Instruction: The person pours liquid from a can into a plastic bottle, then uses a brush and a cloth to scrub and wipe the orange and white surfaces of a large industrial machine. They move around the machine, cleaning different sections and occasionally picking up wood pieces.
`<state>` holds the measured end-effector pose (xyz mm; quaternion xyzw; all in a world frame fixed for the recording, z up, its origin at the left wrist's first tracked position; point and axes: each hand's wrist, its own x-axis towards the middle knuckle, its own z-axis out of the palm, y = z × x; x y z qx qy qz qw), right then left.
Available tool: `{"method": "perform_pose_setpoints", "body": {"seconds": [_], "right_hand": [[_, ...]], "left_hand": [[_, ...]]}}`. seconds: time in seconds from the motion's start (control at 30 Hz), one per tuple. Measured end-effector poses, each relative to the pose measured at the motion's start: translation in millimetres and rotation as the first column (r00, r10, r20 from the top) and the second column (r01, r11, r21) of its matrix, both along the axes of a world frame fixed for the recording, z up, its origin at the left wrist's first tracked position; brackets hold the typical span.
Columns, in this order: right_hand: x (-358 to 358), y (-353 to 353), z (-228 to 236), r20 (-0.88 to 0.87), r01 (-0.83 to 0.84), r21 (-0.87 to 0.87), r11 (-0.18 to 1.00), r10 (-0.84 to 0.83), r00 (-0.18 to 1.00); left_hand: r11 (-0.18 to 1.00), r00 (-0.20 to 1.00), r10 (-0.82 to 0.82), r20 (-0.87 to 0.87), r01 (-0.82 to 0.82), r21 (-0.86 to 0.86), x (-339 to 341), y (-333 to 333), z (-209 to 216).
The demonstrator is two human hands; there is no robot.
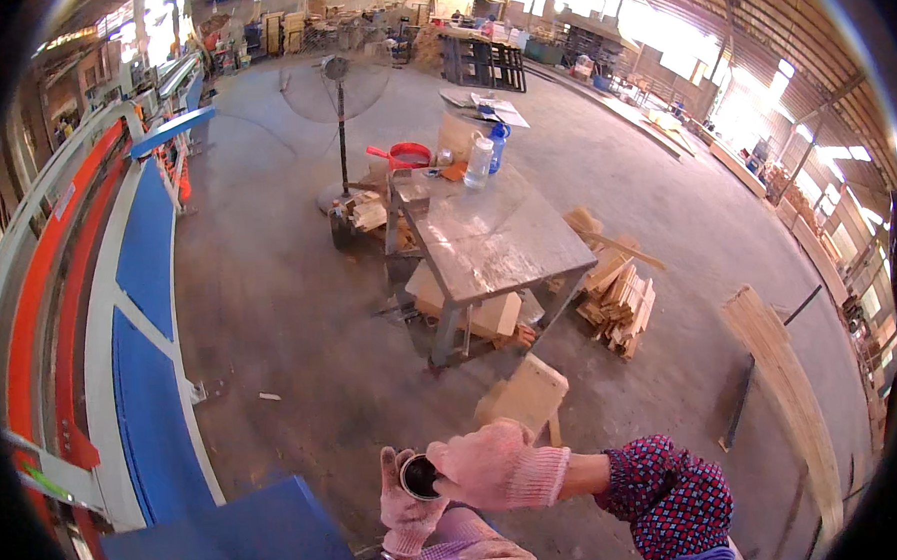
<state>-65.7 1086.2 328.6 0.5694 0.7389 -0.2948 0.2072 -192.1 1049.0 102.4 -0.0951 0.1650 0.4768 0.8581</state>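
Both of my hands wear pale pink work gloves. My left hand (405, 510) is wrapped round a small round container (405, 472) with a pale metallic rim and a dark inside, its mouth turned up towards me. My right hand (487, 466) is closed, its fingers right at the container's rim. Whatever those fingers pinch is hidden behind the glove. Just beyond my hands, a wooden block (530, 395) stands on the floor.
A metal-topped table (497, 238) stands ahead, bearing a clear bottle (478, 163), a blue jug (499, 146) and a red pan (403, 156). Wood offcuts (620, 308) lie beside it. A long blue and orange machine (154, 403) lines the left; long boards (778, 376) lie right.
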Motion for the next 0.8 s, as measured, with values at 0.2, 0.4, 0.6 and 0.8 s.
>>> {"method": "perform_pose_setpoints", "body": {"seconds": [0.2,0.4,0.6,0.8], "right_hand": [[72.9,84.7,-14.3,-0.495,0.070,0.190,0.979,0.034,0.868],[90.3,186.8,-113.8,-0.549,0.049,0.206,0.977,0.074,0.833],[44.9,269.2,-130.7,-0.769,0.083,0.094,0.992,0.020,0.638],[9.1,369.6,-135.8,-0.763,0.237,0.001,0.972,-0.152,0.628]], "left_hand": [[0.973,0.955,0.230,-0.184,-0.224,0.055,20.6,82.8,10.1],[0.722,-0.161,0.689,-0.706,0.237,0.650,44.1,163.6,30.7],[0.666,0.003,0.746,-0.666,-0.013,0.746,21.8,261.6,20.7],[0.680,0.393,0.730,-0.559,-0.336,0.652,14.5,363.9,35.7]]}}
